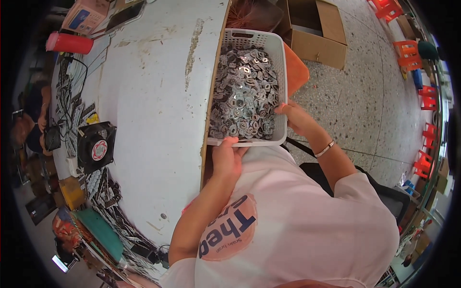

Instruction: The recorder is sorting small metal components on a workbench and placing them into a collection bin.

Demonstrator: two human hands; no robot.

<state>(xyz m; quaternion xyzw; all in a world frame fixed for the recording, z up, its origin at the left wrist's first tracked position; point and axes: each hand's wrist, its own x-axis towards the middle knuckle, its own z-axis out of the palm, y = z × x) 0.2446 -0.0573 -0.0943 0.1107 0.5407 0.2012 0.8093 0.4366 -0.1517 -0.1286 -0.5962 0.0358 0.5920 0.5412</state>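
Note:
A white plastic basket (282, 72) with perforated sides sits at the right edge of the table. It is filled with a heap of small, flat, silvery metal pieces (247, 96), many of them with holes. My left hand (227, 161) grips the basket's near rim, its thumb over the edge and its other fingers mostly hidden below. My right hand (294, 118) holds the basket's right side near the near corner, with its thumb on the rim. Part of an orange stool seat (297, 72) shows beside and partly under the basket.
The white table (153, 96) stretches along my left, bearing a black fan (97, 146), a red cup (70, 43) and many metal strips (103, 187). An open cardboard box (319, 48) stands on the speckled floor. Another person (38, 117) is across the table.

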